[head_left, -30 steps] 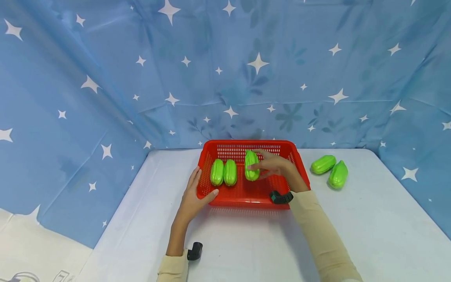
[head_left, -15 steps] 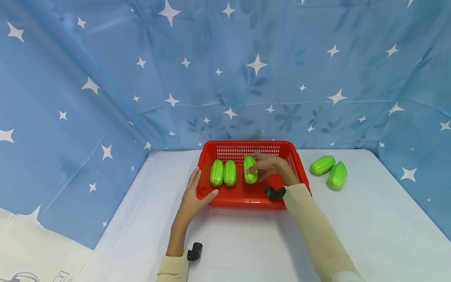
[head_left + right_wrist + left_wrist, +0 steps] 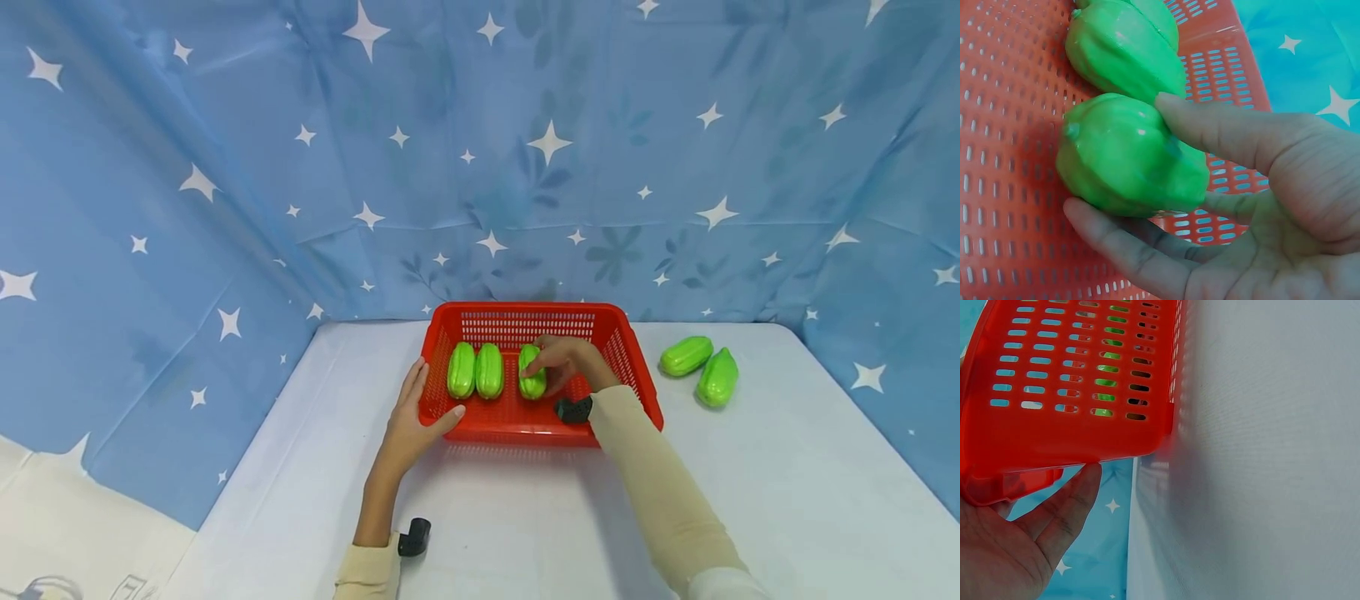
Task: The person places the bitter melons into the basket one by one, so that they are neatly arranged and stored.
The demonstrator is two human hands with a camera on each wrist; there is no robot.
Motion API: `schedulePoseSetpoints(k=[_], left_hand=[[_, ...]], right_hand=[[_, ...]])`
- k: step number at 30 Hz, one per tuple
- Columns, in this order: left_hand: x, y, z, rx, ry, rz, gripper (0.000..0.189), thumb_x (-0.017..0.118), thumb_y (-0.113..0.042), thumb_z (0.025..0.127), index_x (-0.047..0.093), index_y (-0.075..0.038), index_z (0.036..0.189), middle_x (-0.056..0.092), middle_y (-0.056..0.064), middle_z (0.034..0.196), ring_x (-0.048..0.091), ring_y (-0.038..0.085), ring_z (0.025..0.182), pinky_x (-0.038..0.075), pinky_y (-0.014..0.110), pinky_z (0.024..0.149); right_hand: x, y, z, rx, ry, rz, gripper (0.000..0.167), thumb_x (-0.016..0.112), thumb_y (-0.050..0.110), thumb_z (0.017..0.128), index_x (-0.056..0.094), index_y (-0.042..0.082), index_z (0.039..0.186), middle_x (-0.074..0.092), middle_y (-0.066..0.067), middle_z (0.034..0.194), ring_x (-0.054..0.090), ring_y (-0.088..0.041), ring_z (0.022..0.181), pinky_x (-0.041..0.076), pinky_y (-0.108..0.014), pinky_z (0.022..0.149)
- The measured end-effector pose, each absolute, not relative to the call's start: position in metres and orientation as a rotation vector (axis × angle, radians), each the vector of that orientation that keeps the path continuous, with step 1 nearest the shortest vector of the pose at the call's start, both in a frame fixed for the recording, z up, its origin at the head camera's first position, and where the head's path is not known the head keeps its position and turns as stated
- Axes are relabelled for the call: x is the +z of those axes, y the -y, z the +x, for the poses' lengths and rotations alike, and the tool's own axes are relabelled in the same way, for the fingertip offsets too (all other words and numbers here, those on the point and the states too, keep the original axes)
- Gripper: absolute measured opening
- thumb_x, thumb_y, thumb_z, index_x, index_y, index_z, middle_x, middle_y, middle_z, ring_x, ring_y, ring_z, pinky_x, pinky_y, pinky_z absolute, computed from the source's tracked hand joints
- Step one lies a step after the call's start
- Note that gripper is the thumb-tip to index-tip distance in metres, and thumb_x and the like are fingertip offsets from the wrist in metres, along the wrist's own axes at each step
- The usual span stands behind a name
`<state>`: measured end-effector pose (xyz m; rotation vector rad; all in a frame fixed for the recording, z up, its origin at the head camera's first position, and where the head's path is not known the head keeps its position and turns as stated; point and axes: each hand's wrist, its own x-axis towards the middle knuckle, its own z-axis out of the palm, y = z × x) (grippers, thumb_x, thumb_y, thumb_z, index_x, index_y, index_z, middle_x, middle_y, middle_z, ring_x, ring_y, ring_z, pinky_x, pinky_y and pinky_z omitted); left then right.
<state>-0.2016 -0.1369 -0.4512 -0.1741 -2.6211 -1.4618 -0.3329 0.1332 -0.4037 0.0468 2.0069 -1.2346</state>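
Observation:
My right hand (image 3: 558, 360) reaches into the red plastic basket (image 3: 517, 433) and holds a green ridged fruit (image 3: 532, 383), shaped like a small papaya. In the right wrist view the thumb lies against one side of this fruit (image 3: 1125, 156), with fingers along the other; it is low over the basket floor. Two similar fruits, a left one (image 3: 461, 371) and one beside it (image 3: 490, 372), lie side by side in the basket's left part. My left hand (image 3: 408, 425) touches the basket's front left corner, fingers straight along the left side and thumb at the front rim.
Outside the basket, on the white table (image 3: 780, 467) to the right, lie two more green fruits, one behind (image 3: 686, 356) and one nearer (image 3: 717, 379). A blue star-patterned curtain (image 3: 480, 167) hangs behind the table and at its sides.
My right hand has lowered the green ridged fruit toward the basket floor, slightly to the left and nearer me. My left hand has stayed at the basket corner.

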Motion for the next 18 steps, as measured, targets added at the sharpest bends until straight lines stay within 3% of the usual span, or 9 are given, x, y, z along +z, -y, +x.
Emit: schedulePoseSetpoints(k=[5,18], left_hand=[[-0.453,0.136,-0.203,-1.465,2.610,-0.171,0.096,0.074,-0.047,0.082,0.021,-0.018,0.157,0.014,-0.013,0.163,0.018,0.024,0.151,0.034,0.061,0.111],[-0.452,0.137,-0.203,-1.455,2.619,-0.185,0.100,0.071,-0.057,0.080,0.021,-0.017,0.157,0.014,-0.015,0.162,0.018,0.022,0.151,0.033,0.060,0.112]], right_hand=[[-0.407,-0.132,-0.333,-1.228,-2.023,0.043,0.083,0.066,0.015,0.092,0.013,0.007,0.155,0.032,-0.024,0.149,0.054,-0.042,0.121,0.055,-0.051,0.093],[-0.409,-0.121,-0.333,-1.221,-2.064,0.087,0.087,0.069,0.018,0.091,0.013,0.012,0.156,0.042,-0.019,0.137,0.056,-0.036,0.111,0.057,-0.049,0.089]])
